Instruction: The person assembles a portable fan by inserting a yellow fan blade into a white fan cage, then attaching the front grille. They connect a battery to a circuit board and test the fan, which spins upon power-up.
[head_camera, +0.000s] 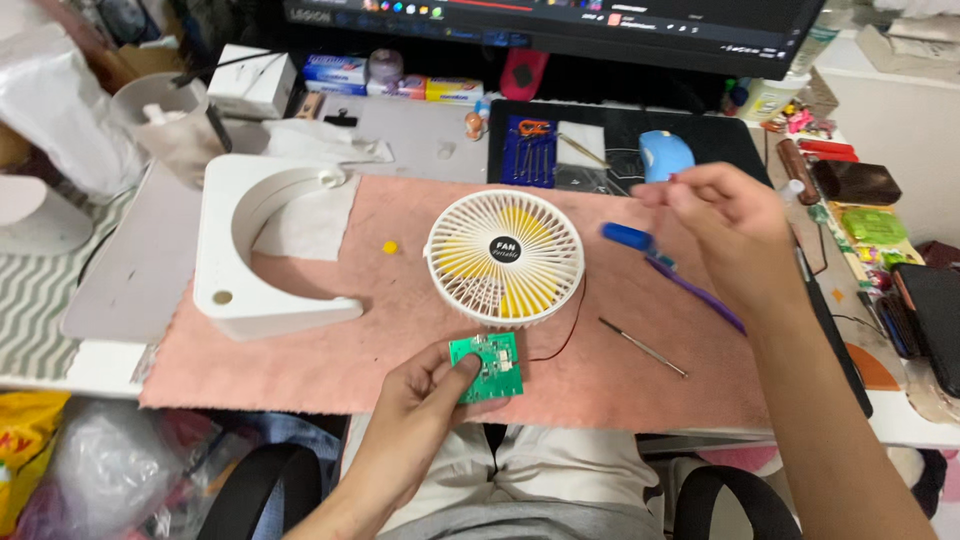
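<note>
On the desk (420, 130) we see a pink mat, with a white fan housing (262, 245) toward its left edge and a round fan grille (505, 257) mid-mat. Our left hand (420, 415) pinches a green circuit board (487, 367) at the near edge; our right hand (725, 225) hovers with fingers pressed together above a blue screwdriver (632, 238).

Green circuit board (487, 366); white fan (505, 257), yellow blades; pink mat (400, 340); blue mouse (665, 154).
</note>
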